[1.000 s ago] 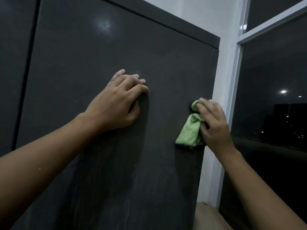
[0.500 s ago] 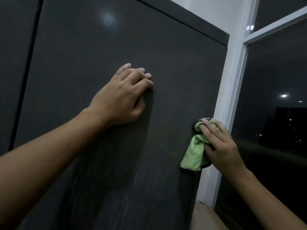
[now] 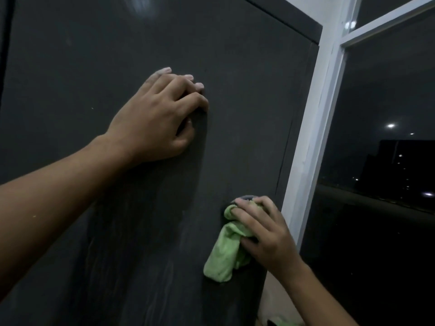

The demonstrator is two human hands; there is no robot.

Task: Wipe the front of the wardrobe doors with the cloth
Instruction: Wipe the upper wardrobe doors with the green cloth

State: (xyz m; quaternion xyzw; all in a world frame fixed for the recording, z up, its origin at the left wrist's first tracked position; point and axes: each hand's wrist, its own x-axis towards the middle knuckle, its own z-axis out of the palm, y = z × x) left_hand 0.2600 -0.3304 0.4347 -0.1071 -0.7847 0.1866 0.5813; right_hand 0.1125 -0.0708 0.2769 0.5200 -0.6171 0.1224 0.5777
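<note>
now | left hand (image 3: 155,121) flat, empty on wardrobe door (image 3: 235,114) | right hand (image 3: 263,234) gripping green cloth (image 3: 223,255) | no writing

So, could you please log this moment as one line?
right hand: grips cloth, pressed on door by right edge | left hand: flat on door | streaks below

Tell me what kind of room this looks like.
Probably a bedroom or similar room at home, at night. A tall dark wardrobe door fills the view, with a white-framed window beside it showing distant lights in the dark. The right hand presses a green cloth to the door; the left hand rests on it.
</note>
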